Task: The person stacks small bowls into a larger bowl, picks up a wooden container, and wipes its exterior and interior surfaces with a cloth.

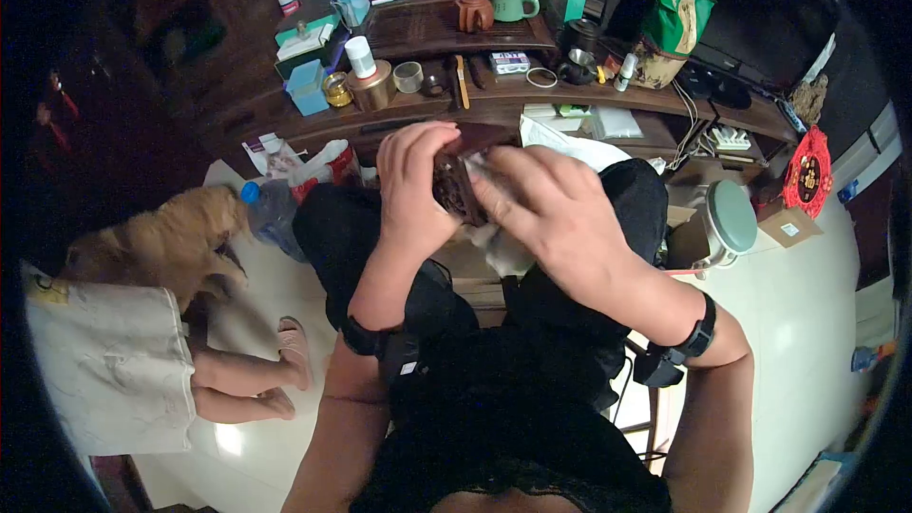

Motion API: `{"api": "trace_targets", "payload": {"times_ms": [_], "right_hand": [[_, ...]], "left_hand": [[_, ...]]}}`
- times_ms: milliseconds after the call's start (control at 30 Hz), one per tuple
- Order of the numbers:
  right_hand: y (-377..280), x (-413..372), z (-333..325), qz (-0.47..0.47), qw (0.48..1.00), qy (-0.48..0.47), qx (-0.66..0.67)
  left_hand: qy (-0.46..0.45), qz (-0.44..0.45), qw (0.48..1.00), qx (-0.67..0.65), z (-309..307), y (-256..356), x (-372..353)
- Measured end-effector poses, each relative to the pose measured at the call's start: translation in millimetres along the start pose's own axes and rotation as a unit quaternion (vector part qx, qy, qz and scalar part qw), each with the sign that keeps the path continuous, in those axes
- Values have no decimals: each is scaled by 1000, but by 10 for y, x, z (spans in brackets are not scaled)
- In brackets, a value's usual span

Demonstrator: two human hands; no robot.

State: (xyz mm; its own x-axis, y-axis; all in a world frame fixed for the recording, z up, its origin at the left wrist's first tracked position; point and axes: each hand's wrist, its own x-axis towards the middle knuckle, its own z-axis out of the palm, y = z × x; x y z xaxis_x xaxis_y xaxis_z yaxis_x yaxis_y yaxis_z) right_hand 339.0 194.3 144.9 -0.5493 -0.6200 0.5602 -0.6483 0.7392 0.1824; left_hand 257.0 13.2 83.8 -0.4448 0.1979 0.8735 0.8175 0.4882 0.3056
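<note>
Above my lap, my left hand (410,188) grips a dark reddish-brown box-like object (454,190) with a carved-looking side; its exact kind I cannot make out. My right hand (562,214) is closed on a whitish cloth or tissue (503,253) and presses it to the right side of the object. Part of the cloth hangs below the right fingers. Those fingers are slightly blurred, and they hide much of the object's right side.
Ahead, a dark wooden table (313,128) bears a green teapot (511,2), a brown teapot (474,12), a copper-coloured tin (370,87) and a brush (462,82). A dog (171,237) and another person's legs (242,385) are at left. A lidded bin (730,218) stands at right.
</note>
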Motion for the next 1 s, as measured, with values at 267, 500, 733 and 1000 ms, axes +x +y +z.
{"api": "trace_targets", "payload": {"times_ms": [267,500,733,1000], "right_hand": [[-69,-59,393,229,910,190,288],[-287,-104,275,232,970,-6,74],[50,-136,117,149,967,-35,201],[410,7,166,144,811,-475,309]], "left_hand": [[28,-2,1000,-6,-73,18,37],[-32,1,997,73,-11,-26,-78],[-76,-17,995,63,-14,44,-26],[-167,93,976,101,125,201,-97]]}}
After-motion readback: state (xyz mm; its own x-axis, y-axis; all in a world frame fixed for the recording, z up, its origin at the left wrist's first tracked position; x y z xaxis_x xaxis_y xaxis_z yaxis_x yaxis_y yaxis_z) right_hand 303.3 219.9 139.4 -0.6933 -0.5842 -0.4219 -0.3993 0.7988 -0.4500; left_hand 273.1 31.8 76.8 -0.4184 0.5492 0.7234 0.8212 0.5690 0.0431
